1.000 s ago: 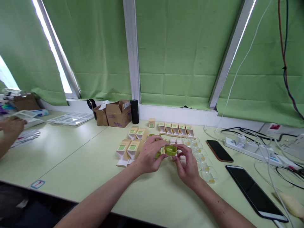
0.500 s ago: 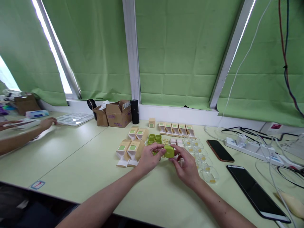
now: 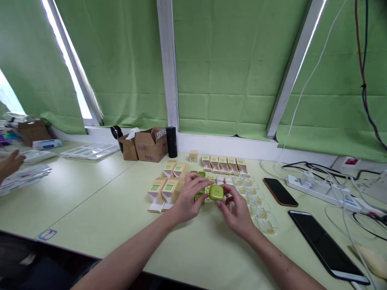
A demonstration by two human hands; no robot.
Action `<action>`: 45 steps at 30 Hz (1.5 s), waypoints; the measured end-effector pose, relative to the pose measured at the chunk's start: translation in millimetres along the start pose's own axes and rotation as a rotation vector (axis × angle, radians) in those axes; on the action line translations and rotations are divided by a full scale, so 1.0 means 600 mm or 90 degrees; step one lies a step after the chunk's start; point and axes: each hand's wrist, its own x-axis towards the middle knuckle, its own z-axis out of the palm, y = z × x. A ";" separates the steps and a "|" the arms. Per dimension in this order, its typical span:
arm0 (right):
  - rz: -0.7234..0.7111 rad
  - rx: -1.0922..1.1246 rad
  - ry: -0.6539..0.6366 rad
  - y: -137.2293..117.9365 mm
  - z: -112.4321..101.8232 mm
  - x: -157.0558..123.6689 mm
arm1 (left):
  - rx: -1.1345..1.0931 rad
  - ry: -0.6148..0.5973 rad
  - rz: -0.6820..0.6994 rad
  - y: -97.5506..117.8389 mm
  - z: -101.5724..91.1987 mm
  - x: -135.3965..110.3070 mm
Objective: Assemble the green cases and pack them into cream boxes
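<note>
Above the table, a small glossy green case (image 3: 216, 193) with rounded corners sits between my two hands. My right hand (image 3: 237, 207) pinches it at its right side and lower edge, thumb below. From the left, my left hand (image 3: 189, 199) bends its fingers and thumb to the case's left edge. More green cases (image 3: 201, 174) lie behind my left fingers, partly hidden. Past the right hand are several clear plastic pieces with yellow centres (image 3: 264, 215) and small pale pink pieces (image 3: 220, 179). Opened kraft boxes (image 3: 171, 190) stand left of my left hand.
A row of open kraft boxes (image 3: 223, 164) and one closed box (image 3: 193, 156) stand farther back. Cartons (image 3: 151, 145) and a black bottle (image 3: 171, 142) are by the wall. Phones (image 3: 326, 241) and a power strip (image 3: 320, 189) lie right. Another person's hand (image 3: 10, 164) is far left.
The green case has tilted, its top face now more toward me. My left fingers have lifted and spread slightly. The other person's arm has drawn back left, uncovering a stack of white sheets.
</note>
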 end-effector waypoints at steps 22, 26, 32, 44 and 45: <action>-0.095 -0.068 -0.021 0.002 -0.006 0.003 | 0.013 -0.071 0.041 0.006 -0.001 -0.004; -0.131 -0.179 -0.057 0.003 -0.007 0.004 | -0.106 0.004 -0.118 0.000 -0.002 0.001; -0.188 -0.438 -0.207 0.000 0.004 0.001 | -0.315 0.077 -0.348 -0.030 0.011 0.001; -0.244 -0.532 -0.255 0.005 0.024 -0.004 | -0.628 0.065 -0.425 -0.021 0.017 0.003; -0.249 -0.529 -0.248 0.005 0.025 -0.004 | -0.627 0.066 -0.427 -0.023 0.018 0.002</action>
